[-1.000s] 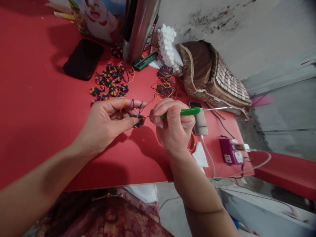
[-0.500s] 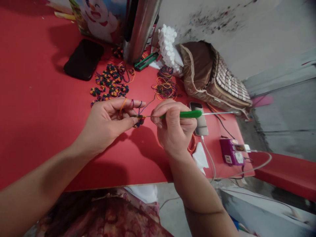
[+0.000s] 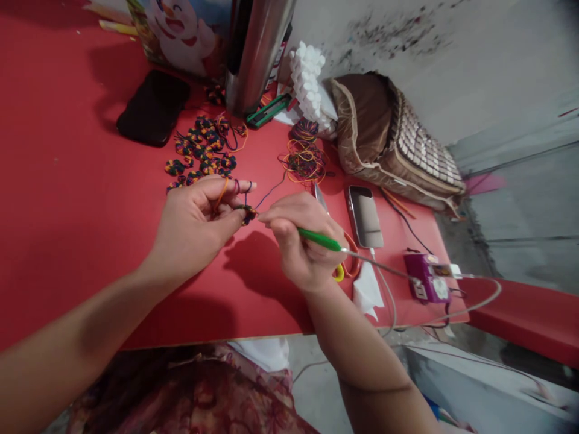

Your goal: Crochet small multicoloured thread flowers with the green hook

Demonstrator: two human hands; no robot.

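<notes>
Between the thumb and fingers of my left hand is pinched a small multicoloured crochet piece. Orange, purple and dark strands of yarn wrap round its raised index finger. My right hand is closed round the green handle of a crochet hook, whose long metal end points right. The working tip, near the crochet piece, is hidden by my fingers. A thin strand runs from the piece to a loose tangle of variegated yarn. Several finished crochet pieces lie in a heap beyond my left hand.
On the red table lie a black phone, a green cutter, a charging phone and orange-handled scissors. A steel flask stands at the back. A brown bag and a purple power socket are at right.
My right hand has turned and shifted slightly left and down, so the hook's far end now slopes downward. The left hand with the crochet piece moved a little left and up.
</notes>
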